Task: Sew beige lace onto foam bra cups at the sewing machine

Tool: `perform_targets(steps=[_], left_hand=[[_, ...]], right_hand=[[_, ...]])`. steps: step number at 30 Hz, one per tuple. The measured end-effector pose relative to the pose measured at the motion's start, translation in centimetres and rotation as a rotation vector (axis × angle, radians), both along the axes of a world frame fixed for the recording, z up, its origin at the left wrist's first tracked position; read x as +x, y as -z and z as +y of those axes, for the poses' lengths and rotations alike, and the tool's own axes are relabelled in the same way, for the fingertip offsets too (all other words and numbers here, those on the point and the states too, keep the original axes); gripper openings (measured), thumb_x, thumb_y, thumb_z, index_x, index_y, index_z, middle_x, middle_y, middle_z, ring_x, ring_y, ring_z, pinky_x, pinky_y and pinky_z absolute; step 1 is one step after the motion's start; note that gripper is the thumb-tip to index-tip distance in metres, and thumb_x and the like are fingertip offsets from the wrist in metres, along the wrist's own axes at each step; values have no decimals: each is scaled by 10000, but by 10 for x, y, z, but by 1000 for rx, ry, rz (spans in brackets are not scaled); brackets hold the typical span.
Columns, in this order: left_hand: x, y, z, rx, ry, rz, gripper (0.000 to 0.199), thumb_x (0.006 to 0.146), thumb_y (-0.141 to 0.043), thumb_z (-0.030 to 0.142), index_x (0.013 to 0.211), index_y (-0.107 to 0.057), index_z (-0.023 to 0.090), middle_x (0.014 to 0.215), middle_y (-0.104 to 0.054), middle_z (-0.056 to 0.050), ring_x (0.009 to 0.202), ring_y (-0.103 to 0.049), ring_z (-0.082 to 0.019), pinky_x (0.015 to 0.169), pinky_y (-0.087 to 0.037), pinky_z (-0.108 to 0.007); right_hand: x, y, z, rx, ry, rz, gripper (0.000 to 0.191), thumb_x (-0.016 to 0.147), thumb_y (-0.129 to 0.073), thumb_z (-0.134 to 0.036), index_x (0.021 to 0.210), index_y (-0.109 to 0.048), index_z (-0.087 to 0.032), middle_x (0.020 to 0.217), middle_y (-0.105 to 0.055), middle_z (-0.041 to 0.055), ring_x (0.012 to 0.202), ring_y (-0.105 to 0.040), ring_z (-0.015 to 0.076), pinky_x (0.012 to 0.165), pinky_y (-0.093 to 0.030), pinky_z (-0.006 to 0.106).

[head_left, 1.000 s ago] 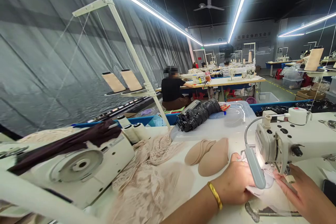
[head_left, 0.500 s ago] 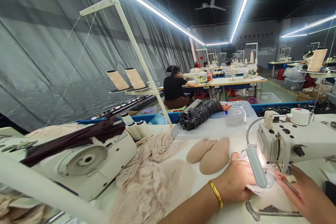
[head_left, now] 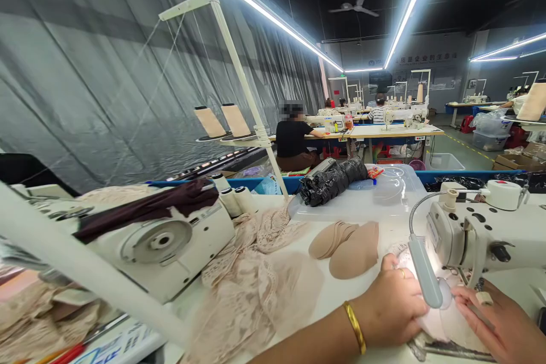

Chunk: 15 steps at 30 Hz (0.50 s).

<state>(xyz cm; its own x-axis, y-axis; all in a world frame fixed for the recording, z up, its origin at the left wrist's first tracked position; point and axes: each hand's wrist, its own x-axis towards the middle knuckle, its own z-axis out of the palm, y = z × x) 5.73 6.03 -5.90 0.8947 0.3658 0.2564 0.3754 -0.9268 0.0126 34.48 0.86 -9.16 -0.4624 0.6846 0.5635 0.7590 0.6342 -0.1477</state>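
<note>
A pale pink lace-edged fabric piece (head_left: 435,324) lies under the head of a white sewing machine (head_left: 473,233). My left hand (head_left: 394,304), with a gold bangle at the wrist, has its fingers curled on the fabric's left side. On the other side, my right hand (head_left: 495,318) pinches near the fabric's edge beside the needle area. A thin grey strip shows between its fingers; I cannot make out what it is. A grey gooseneck lamp (head_left: 426,270) lights the work and hides part of it. Beige foam cups (head_left: 354,250) lie left of my left hand.
Beige lace fabric (head_left: 251,290) spreads across the table. Left of it stand another machine (head_left: 162,250) with dark cloth on it and a thread stand (head_left: 239,62). A black plastic bundle (head_left: 333,182) rests on a clear lid (head_left: 396,199). A person (head_left: 294,139) sits beyond.
The view has turned slightly left, so most things appear further right. My right hand's fingers have drawn together near the needle area, and more pale pink fabric shows between my hands.
</note>
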Motion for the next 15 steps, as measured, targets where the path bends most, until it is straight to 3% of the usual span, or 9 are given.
perform_targets(steps=[4, 7, 10, 15], left_hand=[[1, 8, -10, 58, 49, -12, 157, 966, -606, 284, 836, -579, 200, 904, -726, 7, 792, -587, -214, 960, -303, -553], [3, 16, -15, 69, 88, -28, 248, 1018, -550, 286, 784, -549, 206, 832, -707, 41, 715, -536, -176, 947, -314, -519], [5, 27, -17, 116, 152, -111, 214, 1038, -538, 294, 848, -593, 214, 845, -716, 58, 675, -508, -150, 960, -313, -518], [17, 49, -8, 79, 56, -118, 223, 925, -659, 290, 749, -550, 210, 739, -651, 45, 622, -486, -153, 969, -372, -543]], right_hand=[[-11, -9, -5, -89, -110, -38, 261, 1076, -521, -323, 1071, -782, -324, 944, -844, 4, 783, -814, 212, 673, -668, 283], [-18, -11, -8, -210, -206, -79, 271, 1080, -528, -324, 995, -784, -346, 921, -819, 4, 796, -787, 217, 670, -639, 282], [-21, -11, -9, -286, -227, -60, 319, 1090, -491, -288, 973, -783, -341, 873, -785, 12, 767, -758, 213, 662, -612, 285], [-17, -6, -7, -298, -191, -85, 268, 1078, -530, -309, 935, -757, -319, 909, -774, 21, 745, -734, 204, 625, -570, 282]])
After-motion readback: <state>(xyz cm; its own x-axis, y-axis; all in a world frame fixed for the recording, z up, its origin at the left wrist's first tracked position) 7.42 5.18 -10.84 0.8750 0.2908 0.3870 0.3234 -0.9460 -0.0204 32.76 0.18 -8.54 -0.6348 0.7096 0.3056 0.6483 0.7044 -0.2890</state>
